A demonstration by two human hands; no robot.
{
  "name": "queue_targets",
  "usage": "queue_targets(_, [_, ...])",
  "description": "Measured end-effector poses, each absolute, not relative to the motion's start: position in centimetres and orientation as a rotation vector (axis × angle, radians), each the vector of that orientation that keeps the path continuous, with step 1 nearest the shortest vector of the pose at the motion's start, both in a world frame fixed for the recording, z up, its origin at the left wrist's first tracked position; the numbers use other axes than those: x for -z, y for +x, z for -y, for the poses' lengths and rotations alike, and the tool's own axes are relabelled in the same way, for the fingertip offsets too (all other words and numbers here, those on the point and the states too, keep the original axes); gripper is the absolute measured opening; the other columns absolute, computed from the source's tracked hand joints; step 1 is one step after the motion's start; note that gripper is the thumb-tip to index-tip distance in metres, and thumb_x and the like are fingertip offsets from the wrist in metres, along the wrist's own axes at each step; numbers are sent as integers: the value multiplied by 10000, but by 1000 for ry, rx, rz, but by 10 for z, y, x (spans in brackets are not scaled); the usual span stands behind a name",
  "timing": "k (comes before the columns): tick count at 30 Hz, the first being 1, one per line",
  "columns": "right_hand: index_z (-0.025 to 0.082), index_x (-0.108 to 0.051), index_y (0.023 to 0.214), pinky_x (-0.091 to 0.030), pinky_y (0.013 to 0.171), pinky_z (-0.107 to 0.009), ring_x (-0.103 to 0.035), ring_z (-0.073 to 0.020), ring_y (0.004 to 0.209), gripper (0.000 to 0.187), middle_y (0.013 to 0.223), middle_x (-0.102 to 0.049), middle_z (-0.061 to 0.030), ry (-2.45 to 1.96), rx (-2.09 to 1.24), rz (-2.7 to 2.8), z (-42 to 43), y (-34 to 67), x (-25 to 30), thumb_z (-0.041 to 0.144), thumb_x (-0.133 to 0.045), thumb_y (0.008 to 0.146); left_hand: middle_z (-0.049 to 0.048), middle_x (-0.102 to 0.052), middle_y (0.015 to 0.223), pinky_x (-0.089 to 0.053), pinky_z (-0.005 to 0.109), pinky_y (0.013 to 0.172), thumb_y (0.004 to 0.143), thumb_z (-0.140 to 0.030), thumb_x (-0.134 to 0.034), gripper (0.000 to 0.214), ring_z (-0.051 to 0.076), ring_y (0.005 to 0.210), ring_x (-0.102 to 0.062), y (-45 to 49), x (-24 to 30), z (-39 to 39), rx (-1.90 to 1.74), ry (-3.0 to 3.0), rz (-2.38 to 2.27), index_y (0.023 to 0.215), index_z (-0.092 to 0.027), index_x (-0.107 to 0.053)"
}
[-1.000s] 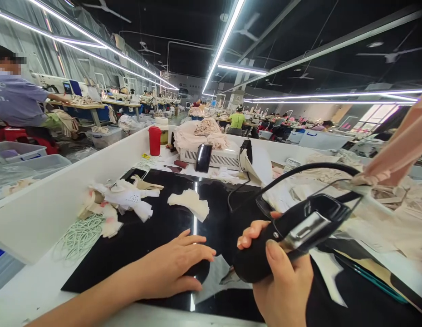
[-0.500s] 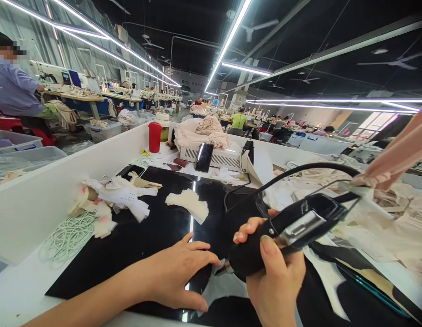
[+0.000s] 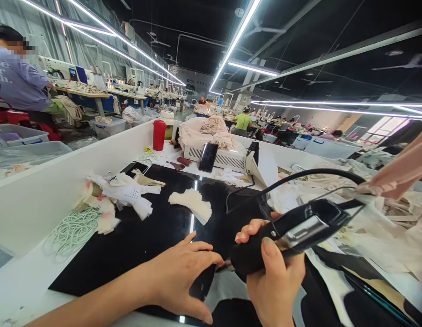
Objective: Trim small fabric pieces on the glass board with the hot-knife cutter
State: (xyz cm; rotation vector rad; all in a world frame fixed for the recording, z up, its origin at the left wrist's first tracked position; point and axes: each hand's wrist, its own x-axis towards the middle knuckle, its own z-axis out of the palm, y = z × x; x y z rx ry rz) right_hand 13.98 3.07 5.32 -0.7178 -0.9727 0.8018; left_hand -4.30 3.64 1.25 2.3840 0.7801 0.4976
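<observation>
My right hand [image 3: 277,277] is wrapped round a black corded hand-held power tool [image 3: 301,227], its thumb on top beside a metal plate. The tool points left and down, and its small metal tip [image 3: 226,265] meets the work surface. My left hand [image 3: 184,272] lies with fingers spread on the glossy black board [image 3: 129,247], its index fingertip close to that tip. Under the tool is a thin pale sheet [image 3: 228,286] beside black shapes; my right hand hides part of it. Cream cut pieces [image 3: 192,204] rest beyond my left hand.
White fabric scraps [image 3: 129,193] and pale green cord [image 3: 73,229] lie at left. Behind stand a red cup [image 3: 159,135], a phone [image 3: 208,157] and a vented white box [image 3: 231,159]. Fabric heaps [image 3: 401,213] fill the right. Pink cloth [image 3: 401,172] ties up the tool's cable.
The view has shifted slightly, so the surroundings sit a little further right. My left thumb has moved down and a bit outward. Both hands otherwise stay near the same spot.
</observation>
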Motion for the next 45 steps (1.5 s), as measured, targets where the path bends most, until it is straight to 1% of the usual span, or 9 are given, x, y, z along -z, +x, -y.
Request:
queue_targets(4, [313, -584, 1170, -579, 657, -333, -649, -147, 680, 345, 843, -659, 42, -724, -797, 989, -31, 141, -52, 322, -760, 874, 72, -658, 1387, -165, 649, 1245, 805, -543, -791, 758, 335, 1428, -475, -43, -11, -37, -494, 2387, -780, 1445, -260, -500])
queue_targets(11, [312, -582, 1170, -579, 661, -318, -629, -135, 673, 333, 822, -644, 43, -688, -847, 984, -21, 141, -53, 353, -747, 884, 60, -665, 1364, -159, 638, 1246, 791, -531, -805, 714, 328, 1427, -477, -43, -11, -37, -505, 2378, -782, 1401, -285, -529])
queue_targets(18, [319, -575, 1174, -576, 684, -318, -631, -132, 689, 304, 833, -642, 42, -691, -871, 1001, -16, 139, -52, 323, -725, 910, 77, -667, 1366, -158, 660, 1238, 776, -524, -815, 735, 339, 1431, -472, -42, -12, -35, -501, 2391, -802, 1404, -257, -540])
queue_targets(20, [321, -577, 1170, -572, 675, -317, -633, -134, 688, 304, 833, -641, 40, -691, -891, 987, -15, 139, -53, 319, -728, 907, 77, -669, 1366, -162, 659, 1238, 778, -529, -811, 741, 339, 1428, -477, -42, -12, -35, -503, 2392, -811, 1411, -258, -536])
queue_targets(26, [323, -579, 1191, -556, 641, -332, -594, -143, 659, 369, 811, -620, 26, -610, -918, 1041, -5, 138, -51, 419, -747, 877, 63, -653, 1395, -131, 645, 1249, 766, -525, -821, 806, 338, 1430, -470, -42, -10, -36, -510, 2378, -782, 1460, -275, -497])
queue_targets(30, [340, -584, 1187, -541, 642, -329, -585, -149, 662, 373, 805, -618, 28, -634, -925, 1041, -1, 135, -50, 442, -751, 869, 69, -647, 1399, -126, 645, 1249, 773, -527, -815, 789, 335, 1433, -467, -42, -11, -36, -508, 2384, -787, 1452, -275, -500])
queue_targets(36, [338, -572, 1180, -547, 673, -364, -587, -153, 664, 343, 805, -614, 36, -678, -924, 1024, 1, 131, -50, 407, -735, 887, 82, -627, 1435, -138, 647, 1245, 774, -540, -812, 791, 345, 1440, -460, -41, -11, -35, -502, 2393, -803, 1448, -268, -499])
queue_targets(42, [335, -589, 1171, -547, 684, -325, -582, -133, 684, 383, 817, -616, 41, -662, -967, 953, 3, 130, -53, 434, -778, 853, 91, -624, 1436, -127, 673, 1236, 767, -526, -824, 816, 349, 1442, -454, -41, -12, -35, -498, 2392, -794, 1460, -262, -483])
queue_targets(45, [326, -590, 1188, -554, 655, -315, -602, -135, 675, 361, 824, -631, 28, -612, -942, 1013, 1, 137, -56, 402, -757, 877, 72, -616, 1439, -146, 698, 1222, 767, -470, -846, 722, 345, 1431, -464, -42, -14, -34, -505, 2401, -786, 1390, -281, -534])
